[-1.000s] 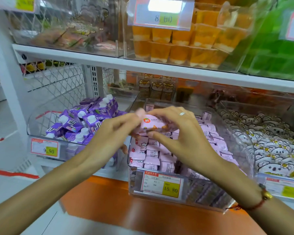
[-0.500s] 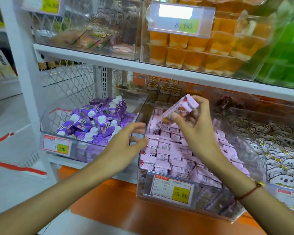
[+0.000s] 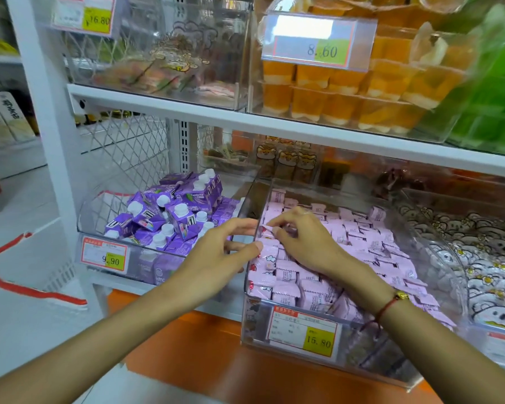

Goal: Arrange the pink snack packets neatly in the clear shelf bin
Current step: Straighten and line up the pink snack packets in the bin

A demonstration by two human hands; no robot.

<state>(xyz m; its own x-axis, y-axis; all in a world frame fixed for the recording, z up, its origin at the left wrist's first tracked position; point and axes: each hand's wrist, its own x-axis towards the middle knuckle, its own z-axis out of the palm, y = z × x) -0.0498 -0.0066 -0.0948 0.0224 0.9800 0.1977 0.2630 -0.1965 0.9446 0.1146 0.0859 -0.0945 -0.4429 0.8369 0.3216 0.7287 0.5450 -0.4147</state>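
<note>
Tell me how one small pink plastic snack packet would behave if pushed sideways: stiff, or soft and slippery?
Probably soft: the small pink plastic snack packets look puffy, with crimped ends. Likely light, since the right hand pinches one with fingertips. Their glossy film may slide easily against the clear plastic shelf bin.

Both hands meet at the left wall of the clear bin (image 3: 247, 275), which is full of pink packets (image 3: 359, 246) in rows. The right hand (image 3: 306, 243) is inside the bin, fingers curled, pinching one packet (image 3: 267, 228) near that wall. The left hand (image 3: 213, 260) is spread against the wall's outside. Left of the bin lie purple cartons (image 3: 169, 217)
</note>
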